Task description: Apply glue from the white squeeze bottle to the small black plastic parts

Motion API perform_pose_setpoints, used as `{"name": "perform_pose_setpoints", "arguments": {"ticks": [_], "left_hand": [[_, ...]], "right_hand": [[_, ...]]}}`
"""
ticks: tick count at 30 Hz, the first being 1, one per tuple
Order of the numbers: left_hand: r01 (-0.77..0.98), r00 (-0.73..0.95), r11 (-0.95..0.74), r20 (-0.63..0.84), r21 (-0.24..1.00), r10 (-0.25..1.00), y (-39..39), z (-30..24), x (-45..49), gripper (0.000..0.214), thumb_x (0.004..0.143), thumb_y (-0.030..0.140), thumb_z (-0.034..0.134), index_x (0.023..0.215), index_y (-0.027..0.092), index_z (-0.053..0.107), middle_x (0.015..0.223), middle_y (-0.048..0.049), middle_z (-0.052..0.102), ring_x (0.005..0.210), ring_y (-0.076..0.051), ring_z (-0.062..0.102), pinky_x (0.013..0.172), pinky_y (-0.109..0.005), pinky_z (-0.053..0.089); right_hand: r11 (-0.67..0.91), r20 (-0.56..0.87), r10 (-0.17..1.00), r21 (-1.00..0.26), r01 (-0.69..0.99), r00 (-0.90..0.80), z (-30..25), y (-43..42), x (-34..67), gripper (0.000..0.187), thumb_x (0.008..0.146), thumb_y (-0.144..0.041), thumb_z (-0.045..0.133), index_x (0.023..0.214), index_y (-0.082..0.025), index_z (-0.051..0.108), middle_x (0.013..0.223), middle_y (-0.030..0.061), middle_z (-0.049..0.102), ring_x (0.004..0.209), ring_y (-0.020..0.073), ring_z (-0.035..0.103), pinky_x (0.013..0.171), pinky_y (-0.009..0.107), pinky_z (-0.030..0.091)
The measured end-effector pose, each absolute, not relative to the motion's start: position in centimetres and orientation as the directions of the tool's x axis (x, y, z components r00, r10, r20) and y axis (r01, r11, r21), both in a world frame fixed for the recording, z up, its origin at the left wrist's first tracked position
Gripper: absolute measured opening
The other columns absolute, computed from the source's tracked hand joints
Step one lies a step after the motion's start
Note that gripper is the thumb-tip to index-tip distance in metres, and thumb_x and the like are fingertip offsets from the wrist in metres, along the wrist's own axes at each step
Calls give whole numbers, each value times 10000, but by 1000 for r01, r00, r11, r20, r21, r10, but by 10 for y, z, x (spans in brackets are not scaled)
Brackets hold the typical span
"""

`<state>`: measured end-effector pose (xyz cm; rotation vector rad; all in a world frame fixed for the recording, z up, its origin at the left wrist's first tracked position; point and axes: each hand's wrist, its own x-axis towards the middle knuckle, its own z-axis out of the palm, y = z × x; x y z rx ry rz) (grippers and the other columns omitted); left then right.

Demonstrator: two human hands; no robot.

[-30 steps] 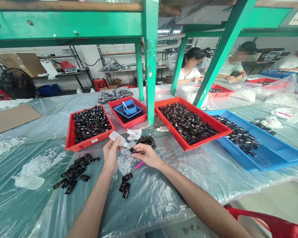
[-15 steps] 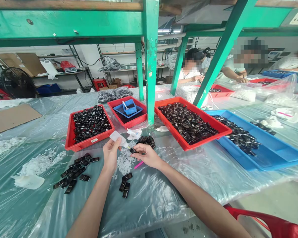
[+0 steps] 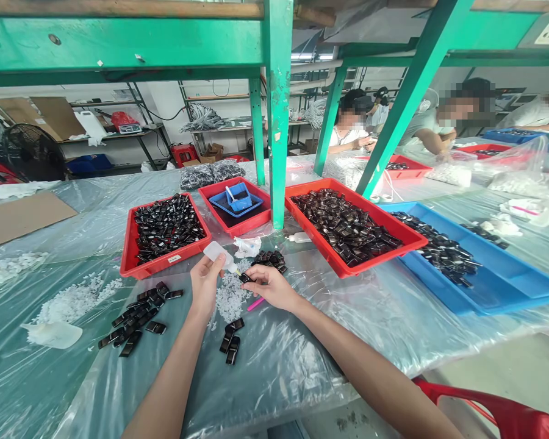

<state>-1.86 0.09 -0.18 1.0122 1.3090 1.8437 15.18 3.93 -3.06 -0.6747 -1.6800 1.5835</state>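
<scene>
My left hand [image 3: 204, 286] grips a small white squeeze bottle [image 3: 217, 252], its nozzle tilted down to the right. My right hand [image 3: 269, 285] pinches a small black glossy part [image 3: 244, 278] right at the nozzle tip. Both hands hover over a heap of white scraps [image 3: 229, 297] on the plastic-covered table. A few black parts [image 3: 230, 341] lie just in front of my hands, a row of them [image 3: 137, 317] lies to the left, and a small pile [image 3: 271, 259] sits behind my right hand. A pink stick [image 3: 255, 303] lies under my right hand.
Red trays of black parts stand behind: one at left [image 3: 128, 259], a long one at right [image 3: 336, 265], and a middle one [image 3: 240, 227] holding a blue dish. A blue tray [image 3: 498, 292] lies far right. A green post [image 3: 277, 122] rises ahead. Other people work at the far right.
My hands have barely moved; the bottle has shifted very slightly right. A person in the background has leaned forward.
</scene>
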Motion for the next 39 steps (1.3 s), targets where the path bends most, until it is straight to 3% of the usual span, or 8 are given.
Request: {"name": "perform_pose_setpoints", "arguments": {"ticks": [29, 35, 39], "left_hand": [[-154, -525, -305, 183, 940, 831, 2, -2, -16, 332, 710, 480, 820, 756, 166, 725, 649, -11, 573, 591, -116, 432, 573, -254, 338], [-319, -597, -330, 82, 888, 798, -1, 6, -12, 364, 673, 474, 849, 819, 162, 728, 819, -29, 658, 635, -103, 483, 570, -236, 359], [-515, -581, -283, -86, 809, 810, -1, 11, -17, 400, 671, 506, 845, 841, 170, 708, 814, -9, 657, 642, -93, 517, 594, -225, 391]], "right_hand": [[108, 155, 788, -988, -114, -596, -29, 39, 151, 410, 715, -487, 814, 891, -190, 595, 749, -22, 638, 543, 104, 546, 543, 260, 495], [79, 136, 773, -990, -118, -619, -27, 37, 152, 351, 766, -452, 770, 913, -198, 578, 703, -14, 656, 622, 150, 613, 580, 268, 508], [237, 217, 818, -971, -30, -532, -21, 47, 163, 269, 815, -409, 717, 938, -195, 611, 749, -6, 663, 629, 154, 618, 593, 268, 490]]}}
